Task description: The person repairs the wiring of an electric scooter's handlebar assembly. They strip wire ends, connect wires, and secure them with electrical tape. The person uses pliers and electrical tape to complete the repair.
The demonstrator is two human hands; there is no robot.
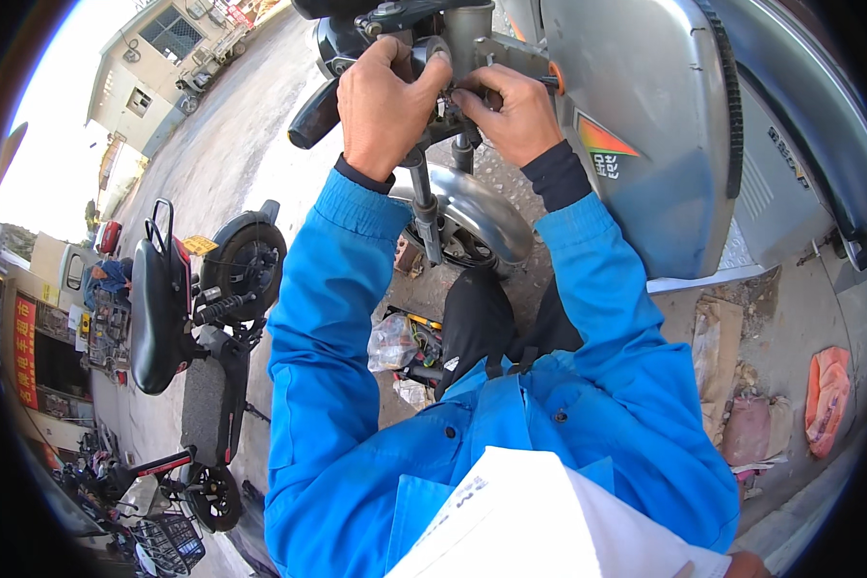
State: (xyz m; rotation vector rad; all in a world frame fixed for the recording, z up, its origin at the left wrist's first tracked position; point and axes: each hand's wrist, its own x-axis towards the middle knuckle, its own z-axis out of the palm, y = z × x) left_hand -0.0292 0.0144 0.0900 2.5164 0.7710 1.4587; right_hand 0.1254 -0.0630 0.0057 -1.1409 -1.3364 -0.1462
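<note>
Handlebar assembly (393, 17) of a grey vehicle sits at the top of the view, in front of the person and above the front wheel, with a black handle (315, 117) jutting out at left. The left hand (387, 108) has its thumb and forefinger against a round housing (431, 50); its other fingers are hidden, so I cannot tell whether its grip is grasping that part. Just beside it, the right hand (511, 111) bends its thumb and fingers inward at the middle of the assembly; whether its grip is clenched on something small I cannot tell either. Below them run a fork leg (423, 197) and a silver mudguard (486, 207) over the wheel. Right of the right hand are an orange reflector (556, 79) and a broad silver panel (641, 106) bearing a triangular decal (607, 138). A clear plastic bag (392, 344) lies on the ground beside the person's dark trousers (477, 313). Farther out, a scooter with a black seat (156, 318) stands at left, and an orange bundle (827, 400) lies at far right.
</note>
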